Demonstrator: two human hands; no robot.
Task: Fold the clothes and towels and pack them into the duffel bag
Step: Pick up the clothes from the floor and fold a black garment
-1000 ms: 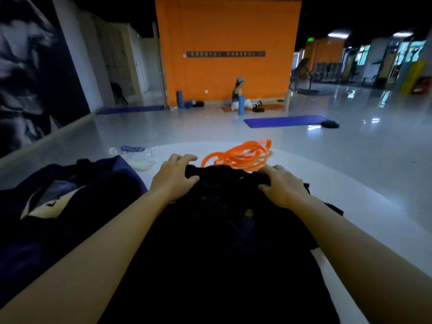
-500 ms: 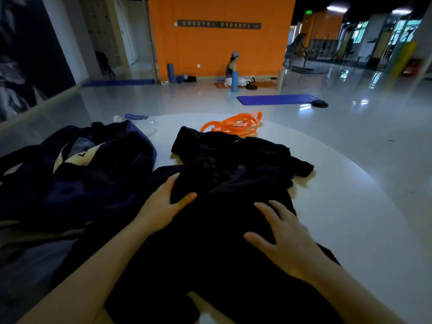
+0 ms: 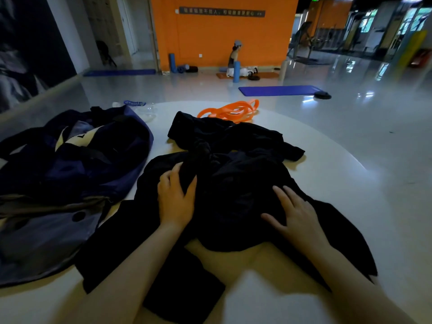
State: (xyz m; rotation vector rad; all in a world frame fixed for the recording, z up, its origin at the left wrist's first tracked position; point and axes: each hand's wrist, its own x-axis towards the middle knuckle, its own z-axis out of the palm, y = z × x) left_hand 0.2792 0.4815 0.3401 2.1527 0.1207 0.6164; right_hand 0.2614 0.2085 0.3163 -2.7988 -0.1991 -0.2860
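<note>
Two bare hands rest on a crumpled black fabric garment point(image 3: 233, 183) spread over the near half of a round white table point(image 3: 339, 183). The left hand point(image 3: 176, 199) lies on the garment's left part, fingers bent over a raised fold, thumb alongside; whether cloth is actually pinched cannot be told. The right hand point(image 3: 297, 216) lies flat on the right part, fingers straight and spread, its grip apart and holding nothing. A bunched, knot-like mass of the same black cloth sits just beyond the left fingertips, and further dark cloth trails toward the table's far side, touching a coil of orange flat band point(image 3: 231, 111). The slumped navy fabric duffel bag point(image 3: 70, 164) lies on the table to the left, just beside the garment, its top open with pale lining or contents showing. A clear plastic water bottle with a blue label point(image 3: 140, 107) lies beyond the bag.

Step in hand, as judged: flattening and arranging the garment before the first fold; no neat fold is visible and nothing black appears to be packed. The next move probably calls for spreading the bunched centre, finding an edge or sleeve, and drawing it across to halve the cloth. The dark, limp fabric hides its own outline, so edges may be hard to locate.
</note>
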